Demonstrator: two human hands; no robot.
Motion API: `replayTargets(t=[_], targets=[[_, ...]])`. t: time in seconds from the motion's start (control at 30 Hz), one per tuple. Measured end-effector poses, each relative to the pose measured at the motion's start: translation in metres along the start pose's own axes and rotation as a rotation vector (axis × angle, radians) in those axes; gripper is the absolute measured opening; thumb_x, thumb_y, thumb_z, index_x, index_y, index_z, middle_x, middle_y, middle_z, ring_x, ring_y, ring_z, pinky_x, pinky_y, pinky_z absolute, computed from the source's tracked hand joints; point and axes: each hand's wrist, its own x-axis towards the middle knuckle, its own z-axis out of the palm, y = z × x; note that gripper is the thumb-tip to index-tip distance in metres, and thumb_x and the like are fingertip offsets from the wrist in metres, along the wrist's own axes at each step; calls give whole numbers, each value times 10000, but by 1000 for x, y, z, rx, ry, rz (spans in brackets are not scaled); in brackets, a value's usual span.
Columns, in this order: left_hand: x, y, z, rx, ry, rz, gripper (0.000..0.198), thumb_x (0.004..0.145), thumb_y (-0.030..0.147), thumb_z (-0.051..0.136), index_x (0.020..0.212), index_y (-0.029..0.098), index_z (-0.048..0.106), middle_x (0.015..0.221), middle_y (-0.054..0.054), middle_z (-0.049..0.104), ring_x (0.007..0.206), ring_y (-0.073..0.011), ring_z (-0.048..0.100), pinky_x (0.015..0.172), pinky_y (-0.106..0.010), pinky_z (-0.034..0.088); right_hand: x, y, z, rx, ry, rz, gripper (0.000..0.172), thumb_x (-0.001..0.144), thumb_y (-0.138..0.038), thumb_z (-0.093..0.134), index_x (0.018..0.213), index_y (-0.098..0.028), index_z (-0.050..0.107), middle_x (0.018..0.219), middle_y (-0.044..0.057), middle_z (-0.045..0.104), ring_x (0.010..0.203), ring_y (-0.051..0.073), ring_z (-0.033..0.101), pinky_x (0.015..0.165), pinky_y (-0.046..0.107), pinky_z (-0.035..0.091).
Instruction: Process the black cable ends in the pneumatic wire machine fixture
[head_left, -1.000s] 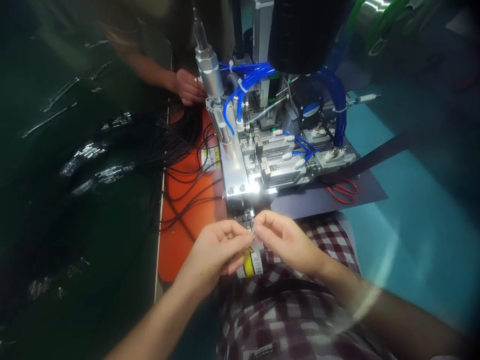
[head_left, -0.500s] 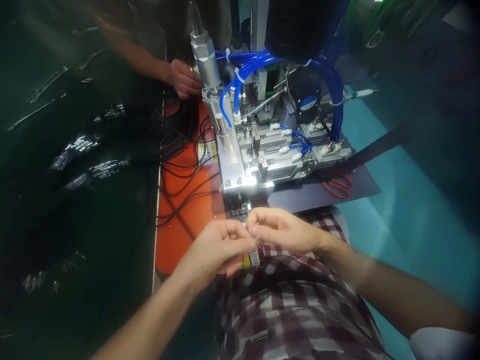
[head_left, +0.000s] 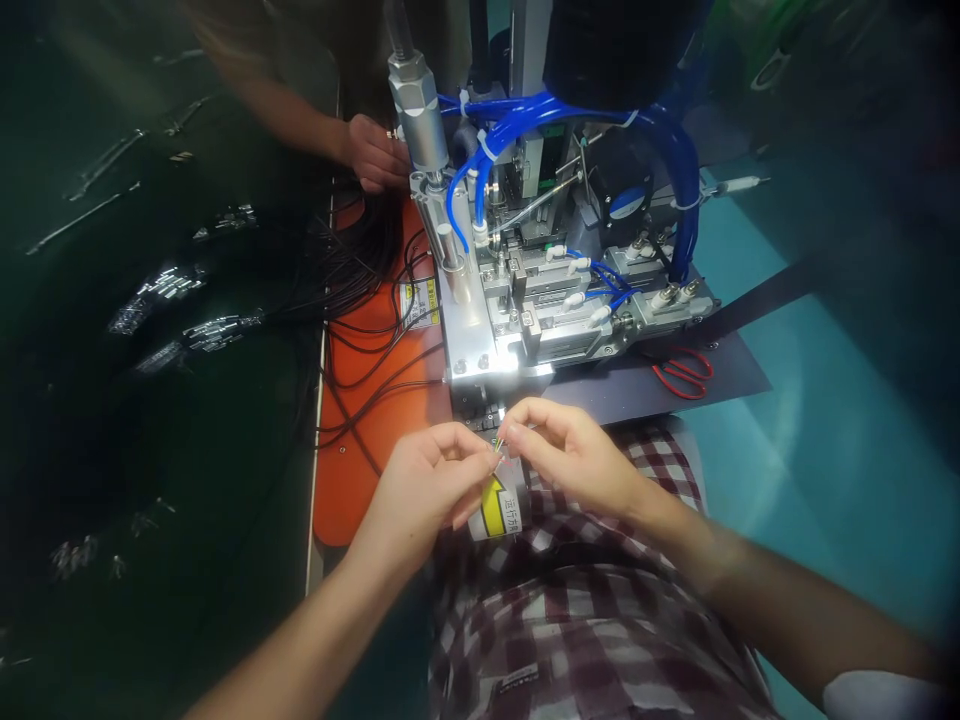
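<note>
My left hand [head_left: 427, 485] is closed in a pinch on a few thin coloured wires [head_left: 499, 444], which stick up past the fingertips. Green, yellowish and white strands show, with a bit of red beside them. Thumb and forefinger of my right hand [head_left: 574, 450] are pinched at the wires' upper ends, close to the left fingertips. Both hands are just in front of a metal machine [head_left: 555, 350] with blue air tubes [head_left: 525, 115]. Below them lies a label with a yellow arrow [head_left: 493, 508]. The cable behind the wires is hidden by my left hand.
Black cables [head_left: 367, 250] run across the orange board [head_left: 352, 500] on the left, some with shiny metallic ends [head_left: 221, 332]. Another person's hand [head_left: 375, 153] is at the machine's far left. Red-handled scissors [head_left: 684, 375] lie on the dark plate at right.
My right fingers have risen slightly and opened away from the left ones, so the wires and the yellow arrow show more. The whole view has shifted a little.
</note>
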Motion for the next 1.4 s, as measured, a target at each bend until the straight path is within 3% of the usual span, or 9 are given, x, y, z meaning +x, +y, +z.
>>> replayTargets(t=[0.2,0.3,0.4,0.5,0.6,0.87,0.97,1.17,1.4], targets=[[2,-3,-4,8,-3,1,171,751,229,663,645,143,560,461,56,483,345,-21,337,387,-168,245,3,-3,2,-100,18,-26,110,847,-272,604,811,-169,612,609,-48,539,440,55,361,396,200,255],[-1,-2,-1,67,24,17,159,755,242,655,658,148,572,428,68,449,354,-30,336,388,-168,252,0,-3,4,-278,97,-187,109,850,-220,586,756,-169,602,645,-25,565,505,75,436,473,219,335],[-5,0,6,167,163,115,127,750,243,654,687,150,594,433,68,455,381,-39,369,397,-160,275,-2,-1,9,-445,252,-369,124,848,-192,570,727,-169,585,722,12,596,636,118,508,613,266,397],[-6,2,9,177,217,138,145,742,256,665,681,148,590,443,64,467,387,-36,365,395,-157,267,-1,-1,11,-236,231,-153,143,862,-244,558,735,-178,561,623,-18,543,536,106,479,520,247,390],[-3,2,5,93,115,43,185,760,281,664,664,151,573,371,83,397,351,-34,303,386,-171,241,1,-5,8,50,87,98,195,890,-301,517,751,-173,565,614,-32,545,420,69,402,408,216,333],[0,1,-1,16,42,18,214,762,279,691,657,150,556,365,78,417,345,-35,318,403,-183,249,0,-5,3,-102,147,-8,92,833,-252,605,795,-171,626,674,-26,580,500,73,426,454,209,346],[0,-1,-1,24,21,24,201,780,267,673,662,145,565,379,76,422,349,-33,325,406,-181,251,-2,-5,4,-295,168,-153,86,842,-215,586,770,-175,611,679,-24,579,491,74,428,473,224,353],[2,-4,-4,6,-20,31,188,813,249,632,674,144,562,387,77,419,351,-29,321,412,-180,247,-4,-3,-5,-906,240,-698,136,878,-181,540,781,-192,635,750,26,628,607,123,490,591,291,335],[2,-1,-3,-6,-32,13,200,807,250,639,655,141,567,374,74,415,351,-28,310,415,-184,239,-1,8,-7,-956,192,-845,122,873,-170,546,774,-194,612,700,16,610,587,124,463,557,293,320]])
